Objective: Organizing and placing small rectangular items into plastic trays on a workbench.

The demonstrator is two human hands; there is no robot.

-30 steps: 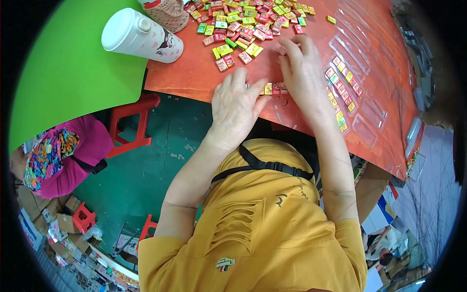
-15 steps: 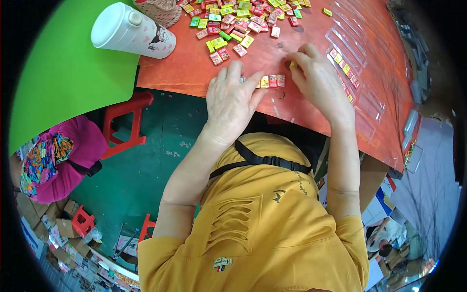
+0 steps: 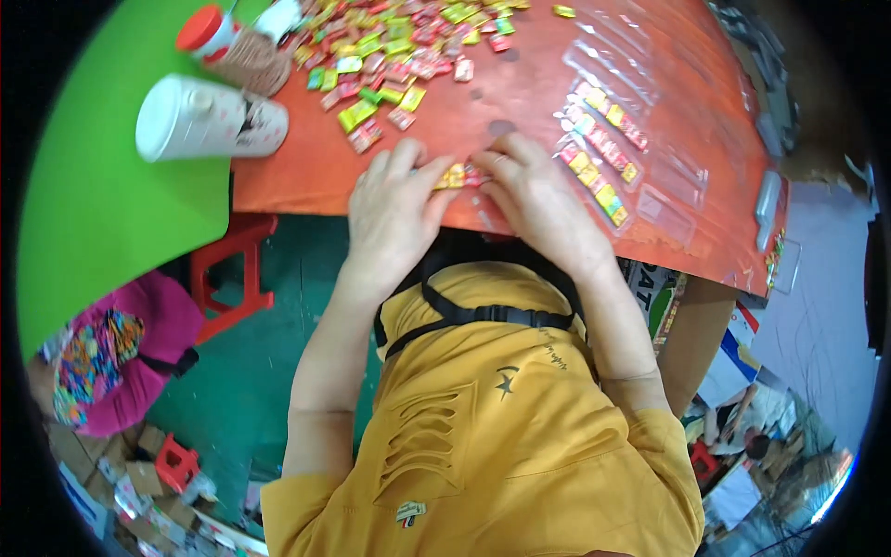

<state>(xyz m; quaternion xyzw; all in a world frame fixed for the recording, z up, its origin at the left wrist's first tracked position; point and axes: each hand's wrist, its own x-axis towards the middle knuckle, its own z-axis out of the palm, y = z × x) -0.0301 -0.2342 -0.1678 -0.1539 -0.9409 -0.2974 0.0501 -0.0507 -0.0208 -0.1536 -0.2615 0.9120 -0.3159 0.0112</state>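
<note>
Yellow and red pieces (image 3: 455,176) form a row, left hand (image 3: 392,206) half-curled at nine o'clock, right hand (image 3: 531,197) likewise at three (whether either grips, I can't tell), seemingly steadying both ends.

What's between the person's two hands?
In the head view, a short row of small yellow and red pieces lies between the left hand and right hand.

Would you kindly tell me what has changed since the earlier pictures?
The right hand has moved in leftward to the right end of the row of miniature boxes; whether it released its piece is hidden. The left hand stays at the row's left end; the loose pile and white tumbler stay put.
</note>
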